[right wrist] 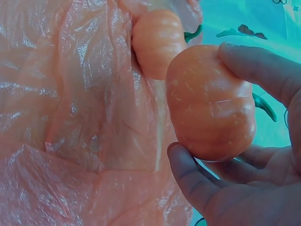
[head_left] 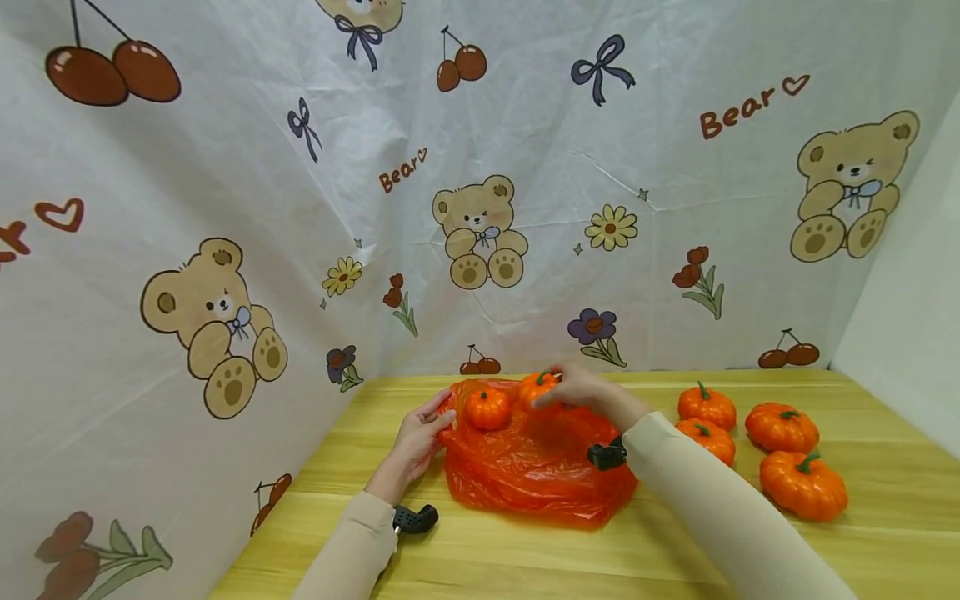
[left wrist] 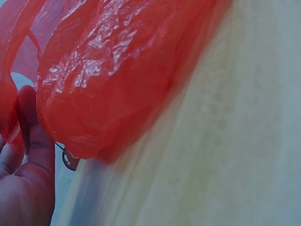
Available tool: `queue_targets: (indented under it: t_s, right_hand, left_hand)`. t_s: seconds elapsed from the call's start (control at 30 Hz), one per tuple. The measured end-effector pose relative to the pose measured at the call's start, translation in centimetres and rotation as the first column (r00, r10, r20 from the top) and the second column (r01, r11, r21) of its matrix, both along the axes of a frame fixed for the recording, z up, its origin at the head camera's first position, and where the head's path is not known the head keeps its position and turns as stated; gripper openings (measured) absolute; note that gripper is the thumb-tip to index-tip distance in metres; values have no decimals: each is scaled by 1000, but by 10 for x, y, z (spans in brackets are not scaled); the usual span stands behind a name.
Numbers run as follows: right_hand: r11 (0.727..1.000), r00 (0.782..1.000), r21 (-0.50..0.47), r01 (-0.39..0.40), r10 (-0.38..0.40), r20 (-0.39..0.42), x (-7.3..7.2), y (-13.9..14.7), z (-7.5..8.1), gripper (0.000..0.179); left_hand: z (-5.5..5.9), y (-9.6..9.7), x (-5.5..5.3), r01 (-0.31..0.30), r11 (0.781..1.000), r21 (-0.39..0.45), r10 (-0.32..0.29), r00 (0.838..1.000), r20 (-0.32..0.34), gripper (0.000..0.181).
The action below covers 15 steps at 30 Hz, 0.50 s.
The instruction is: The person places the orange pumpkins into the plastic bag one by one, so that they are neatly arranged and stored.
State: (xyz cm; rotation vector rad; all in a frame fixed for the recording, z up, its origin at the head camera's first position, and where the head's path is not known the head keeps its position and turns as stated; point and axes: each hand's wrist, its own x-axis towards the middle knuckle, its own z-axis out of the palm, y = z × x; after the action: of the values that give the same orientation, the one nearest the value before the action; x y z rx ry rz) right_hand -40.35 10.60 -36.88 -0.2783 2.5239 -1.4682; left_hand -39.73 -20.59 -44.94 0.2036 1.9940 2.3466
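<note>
A small orange pumpkin (right wrist: 211,103) with a green stem is gripped between the thumb and fingers of my right hand (head_left: 585,390), over the red plastic bag (head_left: 525,475). Another small pumpkin (head_left: 488,409) rests on the bag's plastic, left of the held one. At the bag's left edge, my left hand (head_left: 417,435) pinches the thin plastic between thumb and fingers. In the left wrist view the bag (left wrist: 108,89) bulges beside the fingers, and part of that hand lies outside the frame.
Several more orange pumpkins (head_left: 804,486) stand on the wooden table (head_left: 675,558) at the right, near my right forearm. A white sheet (head_left: 555,317) printed with bears and flowers hangs behind the table and along its left side.
</note>
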Motion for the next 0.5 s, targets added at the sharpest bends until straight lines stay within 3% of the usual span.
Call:
queue_targets:
  t_s: [0.5]
  right_hand:
    - [1000, 999, 18, 22, -23, 44, -4, -10, -19, 81]
  left_hand:
    - [-1, 1, 0, -2, 1000, 13, 2, 1000, -9, 56]
